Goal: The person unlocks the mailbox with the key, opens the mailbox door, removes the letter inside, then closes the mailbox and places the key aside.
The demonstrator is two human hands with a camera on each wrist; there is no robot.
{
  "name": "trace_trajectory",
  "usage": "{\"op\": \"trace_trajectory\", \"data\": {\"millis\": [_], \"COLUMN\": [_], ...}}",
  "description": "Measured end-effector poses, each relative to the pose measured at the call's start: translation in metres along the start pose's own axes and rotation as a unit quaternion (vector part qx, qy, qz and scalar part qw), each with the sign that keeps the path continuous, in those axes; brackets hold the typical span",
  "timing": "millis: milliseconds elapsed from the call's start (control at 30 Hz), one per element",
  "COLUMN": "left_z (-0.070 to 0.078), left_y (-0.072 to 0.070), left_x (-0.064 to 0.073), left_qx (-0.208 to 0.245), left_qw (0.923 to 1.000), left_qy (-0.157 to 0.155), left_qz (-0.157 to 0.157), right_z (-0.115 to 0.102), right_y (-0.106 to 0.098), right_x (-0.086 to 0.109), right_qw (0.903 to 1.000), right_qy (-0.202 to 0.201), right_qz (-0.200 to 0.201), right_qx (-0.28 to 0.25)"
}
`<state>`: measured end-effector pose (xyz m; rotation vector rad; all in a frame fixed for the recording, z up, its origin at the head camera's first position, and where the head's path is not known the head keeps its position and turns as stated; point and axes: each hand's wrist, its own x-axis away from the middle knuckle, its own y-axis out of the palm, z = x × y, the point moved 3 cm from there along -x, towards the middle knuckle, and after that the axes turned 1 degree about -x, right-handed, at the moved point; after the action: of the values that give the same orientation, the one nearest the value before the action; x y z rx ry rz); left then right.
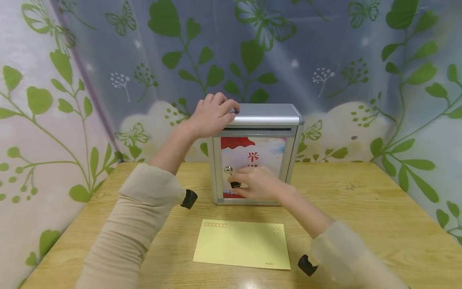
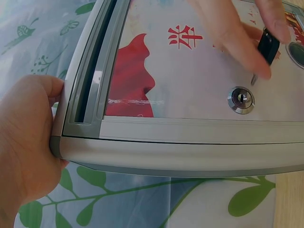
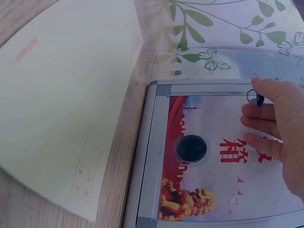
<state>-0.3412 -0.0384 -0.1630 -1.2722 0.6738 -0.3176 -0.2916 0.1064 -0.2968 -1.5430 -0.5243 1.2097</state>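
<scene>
A silver metal box (image 1: pixel 267 114) with a slot near its top and a printed front stands upright on the table. My left hand (image 1: pixel 213 116) grips its upper left corner, fingers bent over the top; the left wrist view also shows this hand (image 2: pixel 31 137) against the box's end. My right hand (image 1: pixel 258 182) pinches a key (image 2: pixel 267 47) by its black head in front of the panel. The key's tip points toward the round lock (image 2: pixel 241 99), with a small gap between them. In the right wrist view, a ring (image 3: pixel 251 96) hangs at the key.
A yellow envelope (image 1: pixel 242 245) lies flat on the wooden table (image 1: pixel 343 224), in front of the box. Behind stands a curtain (image 1: pixel 223 52) printed with leaves and butterflies. A round dark window (image 3: pixel 191 148) sits low in the front panel.
</scene>
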Motion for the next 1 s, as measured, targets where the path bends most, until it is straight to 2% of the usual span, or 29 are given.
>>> {"op": "trace_trajectory", "data": {"millis": [400,567,667,867,1000], "left_z": [0.001,0.001,0.000,0.000,0.001], "left_y": [0.001,0.002,0.004,0.009,0.008], "left_x": [-0.003,-0.002,-0.002,0.000,0.003], "left_qx": [-0.003,-0.014,-0.024,-0.053,-0.074], "left_qw": [1.0000,0.9998,0.9994,0.9950,0.9922], "left_qy": [0.007,0.009,0.018,0.045,0.049], "left_qz": [-0.006,-0.002,0.016,0.071,0.087], "right_z": [0.000,0.004,0.007,0.013,0.016], "right_y": [-0.008,-0.010,-0.010,-0.009,-0.009], "right_x": [0.026,0.042,0.054,0.081,0.099], "right_qw": [0.9997,0.9998,0.9994,0.9958,0.9924], "right_qy": [-0.010,0.007,0.027,0.054,0.065], "right_qz": [0.001,-0.003,-0.019,-0.074,-0.102], "right_qx": [0.020,0.020,0.013,0.001,-0.023]}}
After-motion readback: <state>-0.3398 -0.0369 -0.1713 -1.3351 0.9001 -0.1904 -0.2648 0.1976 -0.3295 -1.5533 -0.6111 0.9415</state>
